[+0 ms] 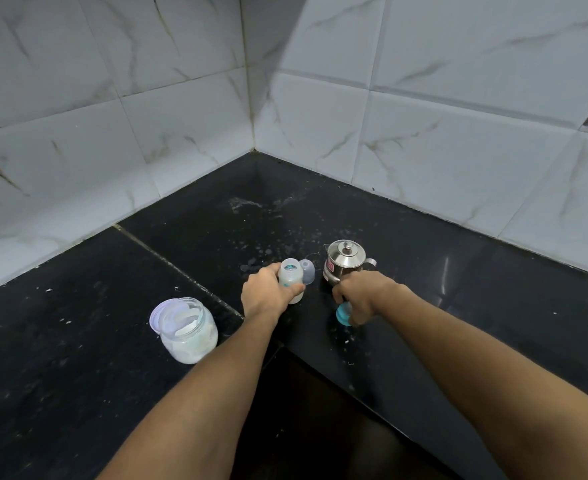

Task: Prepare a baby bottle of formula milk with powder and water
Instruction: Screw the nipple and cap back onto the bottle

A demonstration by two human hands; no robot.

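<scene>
A clear baby bottle [290, 277] stands upright and uncapped on the black counter [458, 306], with my left hand [268, 294] wrapped around its side. Its translucent cap [308, 271] rests just right of it. My right hand [361, 296] is closed on the teal teat ring [342, 315], low over the counter. Right behind that hand stands a small steel kettle [344, 259] with its lid on. At the left, an open plastic jar [188, 329] holds white powder, and its pale lid [155, 315] leans behind it.
Tiled walls [424, 133] meet in a corner at the back of the L-shaped counter. White spills and droplets [261, 206] mark the counter near that corner. The counter's front edge [320, 368] drops to a dark gap between my forearms.
</scene>
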